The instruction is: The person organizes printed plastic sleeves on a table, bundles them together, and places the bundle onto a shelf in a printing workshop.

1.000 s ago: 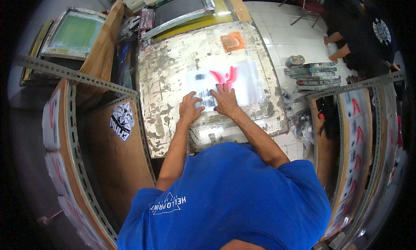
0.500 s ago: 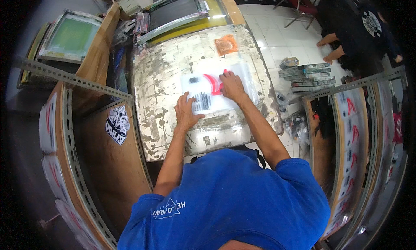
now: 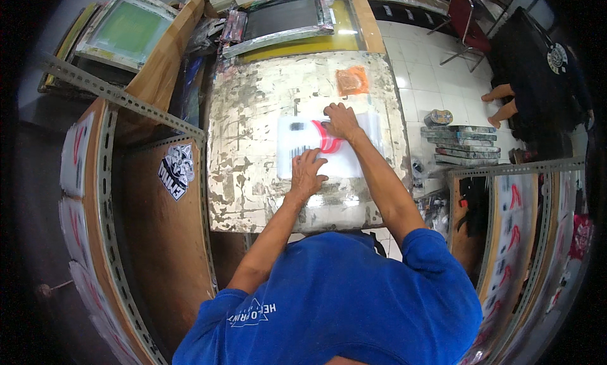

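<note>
A white plastic bag (image 3: 292, 137) with a red curved print and black marks lies flat on a worn, paint-flecked printing table (image 3: 253, 99). My left hand (image 3: 308, 171) presses flat on the bag's near edge, fingers spread. My right hand (image 3: 341, 120) rests on the bag's far right part, over the red print, fingers down on the sheet. Neither hand grips anything.
An orange rag (image 3: 351, 80) lies at the table's far right. A screen frame (image 3: 284, 14) sits beyond the table, a green-meshed frame (image 3: 126, 30) far left. Racks of printed sheets (image 3: 531, 238) stand on both sides. Another person (image 3: 537, 74) sits at the upper right beside stacked frames (image 3: 461, 144).
My right hand has slid farther away across the bag and my left hand has shifted slightly toward the bag's near edge. The view has tilted a little.
</note>
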A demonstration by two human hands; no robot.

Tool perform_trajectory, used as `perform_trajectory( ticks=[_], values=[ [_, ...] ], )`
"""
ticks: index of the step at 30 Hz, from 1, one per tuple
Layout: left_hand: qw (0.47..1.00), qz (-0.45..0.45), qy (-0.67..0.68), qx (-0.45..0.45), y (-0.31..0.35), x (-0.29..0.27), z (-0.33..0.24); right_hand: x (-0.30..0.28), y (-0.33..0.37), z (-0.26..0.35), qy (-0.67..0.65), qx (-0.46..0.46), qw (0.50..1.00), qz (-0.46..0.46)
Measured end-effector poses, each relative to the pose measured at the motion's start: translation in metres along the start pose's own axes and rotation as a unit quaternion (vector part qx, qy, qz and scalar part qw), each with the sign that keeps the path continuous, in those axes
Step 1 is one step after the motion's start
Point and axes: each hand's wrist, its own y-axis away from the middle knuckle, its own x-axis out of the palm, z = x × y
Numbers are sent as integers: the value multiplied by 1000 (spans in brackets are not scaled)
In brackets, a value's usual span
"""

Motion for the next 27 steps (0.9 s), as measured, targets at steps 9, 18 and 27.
perform_trajectory(
  ticks=[9, 18, 27],
  values=[
    [999, -46, -9, -3, 2, 1, -6, -10, 12, 12, 18, -28, 997, -63],
    [979, -104, -41, -172, 45, -13, 10, 0, 81, 60, -18, -68, 996, -59],
    [976, -83, -33, -199, 55, -16, 6, 14, 91, 55, -10, -72, 996, -44]
  ],
)
